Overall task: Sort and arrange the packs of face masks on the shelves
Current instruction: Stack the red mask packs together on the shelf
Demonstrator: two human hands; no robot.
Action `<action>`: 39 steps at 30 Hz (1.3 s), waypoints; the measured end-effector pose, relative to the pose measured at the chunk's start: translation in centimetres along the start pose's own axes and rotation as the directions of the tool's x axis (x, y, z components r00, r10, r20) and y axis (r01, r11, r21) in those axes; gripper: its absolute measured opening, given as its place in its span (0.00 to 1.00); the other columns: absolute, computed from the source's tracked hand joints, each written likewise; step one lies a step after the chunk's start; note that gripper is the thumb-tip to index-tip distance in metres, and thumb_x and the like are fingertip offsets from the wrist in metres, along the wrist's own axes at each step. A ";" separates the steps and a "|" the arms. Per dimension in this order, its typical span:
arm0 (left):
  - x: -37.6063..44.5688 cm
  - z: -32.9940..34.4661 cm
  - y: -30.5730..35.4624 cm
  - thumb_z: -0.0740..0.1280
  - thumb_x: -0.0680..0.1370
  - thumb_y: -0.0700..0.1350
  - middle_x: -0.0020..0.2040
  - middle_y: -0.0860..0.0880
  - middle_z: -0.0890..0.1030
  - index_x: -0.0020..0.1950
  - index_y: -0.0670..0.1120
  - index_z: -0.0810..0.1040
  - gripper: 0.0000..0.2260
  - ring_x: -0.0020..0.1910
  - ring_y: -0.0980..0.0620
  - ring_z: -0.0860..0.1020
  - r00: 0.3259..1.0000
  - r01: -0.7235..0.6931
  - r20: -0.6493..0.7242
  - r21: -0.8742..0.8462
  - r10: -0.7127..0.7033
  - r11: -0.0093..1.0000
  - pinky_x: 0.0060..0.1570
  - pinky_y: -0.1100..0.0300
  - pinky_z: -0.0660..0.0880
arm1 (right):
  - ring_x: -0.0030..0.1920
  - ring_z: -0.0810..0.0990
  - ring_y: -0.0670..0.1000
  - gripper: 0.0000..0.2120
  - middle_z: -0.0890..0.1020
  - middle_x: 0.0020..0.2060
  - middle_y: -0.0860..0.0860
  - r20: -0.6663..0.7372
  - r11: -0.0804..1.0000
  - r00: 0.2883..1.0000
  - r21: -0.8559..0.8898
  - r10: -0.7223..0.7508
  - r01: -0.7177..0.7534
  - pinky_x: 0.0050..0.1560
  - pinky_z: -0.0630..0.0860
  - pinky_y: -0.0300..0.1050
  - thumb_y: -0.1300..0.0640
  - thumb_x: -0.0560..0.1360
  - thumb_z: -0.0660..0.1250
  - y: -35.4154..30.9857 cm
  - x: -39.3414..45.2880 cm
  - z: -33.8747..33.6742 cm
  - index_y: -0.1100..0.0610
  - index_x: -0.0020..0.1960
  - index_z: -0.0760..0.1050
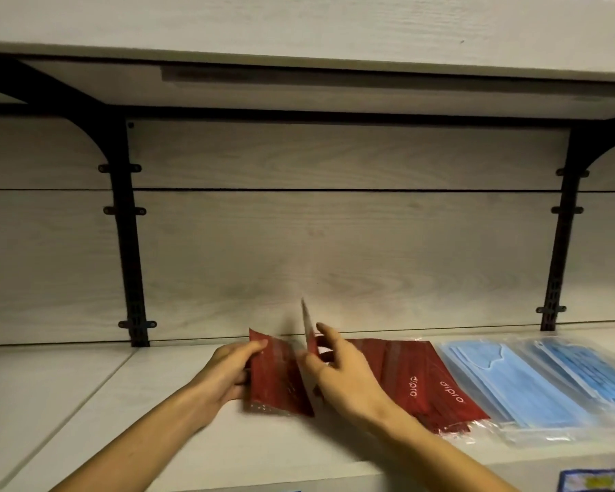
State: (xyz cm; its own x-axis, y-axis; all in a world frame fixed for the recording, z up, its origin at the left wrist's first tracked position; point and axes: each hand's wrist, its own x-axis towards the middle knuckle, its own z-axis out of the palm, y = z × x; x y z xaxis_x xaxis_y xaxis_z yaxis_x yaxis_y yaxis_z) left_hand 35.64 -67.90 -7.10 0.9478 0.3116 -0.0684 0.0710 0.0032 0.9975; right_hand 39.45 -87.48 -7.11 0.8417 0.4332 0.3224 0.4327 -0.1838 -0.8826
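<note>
A pale wooden shelf [86, 403] carries the mask packs. My left hand [228, 371] grips the left side of a red mask pack [277, 381], which is tilted up off the shelf. My right hand [338, 371] pinches another red pack [309, 332] that stands almost on edge between my hands, blurred by motion. To the right, more red packs [426, 381] lie flat in a pile, printed with white lettering. Beyond them, blue mask packs [512, 381] in clear wrappers lie flat, with a second blue pile [590, 367] at the far right.
An upper shelf [299, 26] overhangs close above. Black brackets stand against the back panel on the left [130, 243] and on the right [561, 243]. A blue and yellow label [588, 479] sits on the shelf's front edge.
</note>
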 end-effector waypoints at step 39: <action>-0.6 -3.1 -0.3 0.76 0.71 0.34 0.55 0.39 0.85 0.64 0.42 0.76 0.23 0.55 0.37 0.83 0.977 0.004 0.214 0.062 -0.018 0.998 0.61 0.39 0.77 | 0.26 0.78 0.47 0.07 0.77 0.34 0.58 -0.192 0.934 0.945 0.298 0.263 -0.199 0.23 0.74 0.40 0.69 0.76 0.70 1.3 2.0 0.0 0.62 0.52 0.79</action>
State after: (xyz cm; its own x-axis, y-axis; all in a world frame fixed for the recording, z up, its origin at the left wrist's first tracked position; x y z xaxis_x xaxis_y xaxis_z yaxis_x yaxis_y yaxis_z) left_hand 34.12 -65.15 -7.35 0.9909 0.1012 -0.0884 0.0943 -0.0547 0.9940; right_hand 41.72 -86.81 -7.64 0.9717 0.1915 0.1386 0.1403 0.0049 -0.9901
